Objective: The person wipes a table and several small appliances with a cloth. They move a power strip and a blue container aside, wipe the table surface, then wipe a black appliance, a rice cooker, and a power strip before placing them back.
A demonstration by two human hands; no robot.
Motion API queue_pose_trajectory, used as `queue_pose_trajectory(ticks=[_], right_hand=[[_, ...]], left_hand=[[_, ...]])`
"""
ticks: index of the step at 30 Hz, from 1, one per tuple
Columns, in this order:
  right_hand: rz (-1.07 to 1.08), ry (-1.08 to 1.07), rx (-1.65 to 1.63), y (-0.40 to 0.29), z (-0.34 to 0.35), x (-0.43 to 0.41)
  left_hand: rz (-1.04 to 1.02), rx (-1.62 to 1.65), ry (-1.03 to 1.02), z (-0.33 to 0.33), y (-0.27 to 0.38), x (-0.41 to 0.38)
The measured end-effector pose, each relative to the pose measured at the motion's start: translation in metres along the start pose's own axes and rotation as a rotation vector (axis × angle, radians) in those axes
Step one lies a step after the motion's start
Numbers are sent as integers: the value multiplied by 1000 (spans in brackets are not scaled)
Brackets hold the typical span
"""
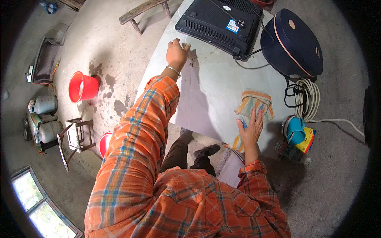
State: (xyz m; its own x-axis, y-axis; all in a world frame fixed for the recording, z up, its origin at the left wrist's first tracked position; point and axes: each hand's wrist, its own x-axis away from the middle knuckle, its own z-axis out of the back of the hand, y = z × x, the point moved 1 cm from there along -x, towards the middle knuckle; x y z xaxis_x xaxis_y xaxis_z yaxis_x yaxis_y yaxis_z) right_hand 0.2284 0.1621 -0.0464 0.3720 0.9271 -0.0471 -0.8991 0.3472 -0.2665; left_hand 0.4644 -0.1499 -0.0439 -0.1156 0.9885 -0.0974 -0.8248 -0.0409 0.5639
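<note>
My left hand (176, 53), with a silver bangle at its wrist, is over the far left part of the pale table (199, 89). Something small and yellowish shows at its fingertips; I cannot tell whether it is held. At the right, my right hand (251, 128) rests with spread fingers on a striped cloth (253, 102) in orange, green and white, which lies crumpled on the table. Past both hands a black appliance with a vented underside (220, 22) lies on the tabletop, its cord and plug across it. Some dark specks lie near my left hand.
A dark blue rounded case (293, 44), a coiled white cable (308, 99) and blue cups (295, 131) are along the right side. On the floor at left stand a red bucket (84, 87), a wooden stool (78, 135) and gas cylinders (46, 104). A wooden bench (143, 12) stands beyond.
</note>
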Motion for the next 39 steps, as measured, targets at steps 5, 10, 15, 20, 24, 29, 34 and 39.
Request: queue_pose_trajectory(ticks=[5, 10, 15, 20, 24, 29, 34, 39], right_hand=[[29, 46, -9, 2, -16, -5], [84, 49, -66, -14, -24, -22], [261, 49, -91, -69, -39, -66], [348, 99, -112, -124, -59, -116], [436, 103, -157, -178, -84, -153], [617, 69, -270, -275, -102, -163], [850, -288, -698, -371, -124, -97], [571, -222, -1096, -337, -82, -85]], left_hand=[[-159, -81, -128, -16, -11, -18], [-157, 230, -21, -4, -40, -9], [15, 262, 78, 66, -108, -1], [212, -42, -36, 109, -198, 9], [243, -337, -119, 98, -333, 64], [649, 614, -66, 107, -285, 116], [844, 1007, 263, 98, -241, 142], [823, 1124, 371, 81, -243, 149]])
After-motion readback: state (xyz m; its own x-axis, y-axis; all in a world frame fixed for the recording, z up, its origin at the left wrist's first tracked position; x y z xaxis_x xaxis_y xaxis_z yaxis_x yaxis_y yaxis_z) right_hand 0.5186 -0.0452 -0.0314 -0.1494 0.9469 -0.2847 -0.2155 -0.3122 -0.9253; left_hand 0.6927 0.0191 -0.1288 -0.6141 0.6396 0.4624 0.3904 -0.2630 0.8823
